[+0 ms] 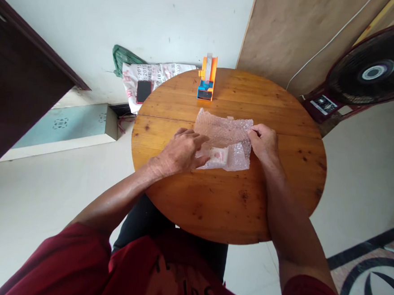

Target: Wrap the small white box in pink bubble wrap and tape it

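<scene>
A sheet of clear bubble wrap lies spread on the round wooden table in front of me. On its near part rests a small white packet with reddish print, partly covered at its left by my hand. My left hand is over the left edge of the wrap, its fingers apart and the thumb close to the packet. At the wrap's right edge, my right hand pinches the bubble wrap between thumb and fingers.
An orange and blue tape dispenser stands toward the table's far edge. Beyond the table at left are a printed white sack, a dark flat object and a green bag. A large fan stands at right.
</scene>
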{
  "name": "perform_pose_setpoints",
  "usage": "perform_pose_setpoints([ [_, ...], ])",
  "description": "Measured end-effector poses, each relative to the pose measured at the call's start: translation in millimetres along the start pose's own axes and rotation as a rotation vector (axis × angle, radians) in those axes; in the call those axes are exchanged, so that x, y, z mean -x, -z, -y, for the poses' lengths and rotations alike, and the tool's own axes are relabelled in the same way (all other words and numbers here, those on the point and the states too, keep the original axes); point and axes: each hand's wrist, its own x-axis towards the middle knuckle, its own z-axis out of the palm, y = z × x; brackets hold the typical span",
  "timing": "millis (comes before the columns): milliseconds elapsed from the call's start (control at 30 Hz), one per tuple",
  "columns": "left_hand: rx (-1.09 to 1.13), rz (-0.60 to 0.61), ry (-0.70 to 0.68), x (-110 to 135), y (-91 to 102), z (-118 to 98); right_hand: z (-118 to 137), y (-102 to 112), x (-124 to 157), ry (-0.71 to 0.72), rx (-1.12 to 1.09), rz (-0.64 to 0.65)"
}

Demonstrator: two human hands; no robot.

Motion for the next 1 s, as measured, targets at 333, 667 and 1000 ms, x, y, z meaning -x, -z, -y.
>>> perform_pose_setpoints([
  [333, -0.021, 0.159, -0.415, 58.9, 10.2, -46.1, 0.6, 0.4, 0.1, -0.011, 0.085, 0.044],
  [667, 0.297, 0.310, -0.358, 57.9, -5.8, -48.7, 2.9, 4.1, 3.2, 0.016, 0.238, 0.086],
  [1000, 0.275, 0.307, -0.540, 54.9, -33.7, -56.9, 4.9, 6.0, 3.3, 0.019, 0.349, 0.124],
])
